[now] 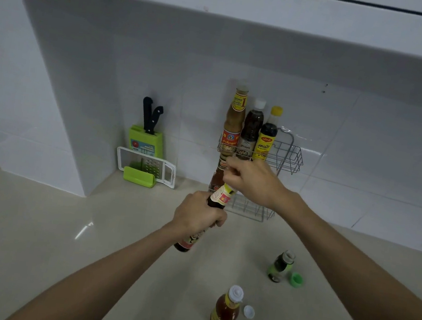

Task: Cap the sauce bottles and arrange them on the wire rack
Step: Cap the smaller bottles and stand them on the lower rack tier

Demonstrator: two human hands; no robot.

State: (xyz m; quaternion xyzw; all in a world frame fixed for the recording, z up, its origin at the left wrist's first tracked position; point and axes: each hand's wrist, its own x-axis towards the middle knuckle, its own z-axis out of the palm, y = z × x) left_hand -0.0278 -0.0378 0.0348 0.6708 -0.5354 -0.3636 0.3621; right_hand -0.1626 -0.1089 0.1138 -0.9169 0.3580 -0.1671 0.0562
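Two bare hands met over a pale countertop (36,217), just in front of the wire rack (284,156) mounted on the white tiled wall (245,57). That rack had two tiers. Its upper tier held three capped bottles side by side at its left end: a tall brown-sauce bottle (234,120), a dark bottle with a white cap (251,130) and a yellow-capped bottle (267,137). Its right part stood bare. Another bottle (219,177) stood in the lower tier, mostly hidden behind the hands.

Left of the rack, against the wall, stood a green knife block (146,140) with two black handles, and a white-framed grater (147,166) leaned in front of it.

In front of the rack's lower tier, the left hand (198,216) was wrapped shut around the middle of a dark sauce bottle (215,203), held tilted above the counter with its neck toward the rack. The right hand (251,181) closed over the top of that bottle, fingers curled down around its mouth; whether a cap lay under them could not be told.

Nearer the person than the rack, two uncapped bottles stood on the counter: an amber-sauce bottle (226,311) with a small white cap (249,311) just beside it, and a small green-labelled bottle (280,265) with a green cap (296,279) just beside it.
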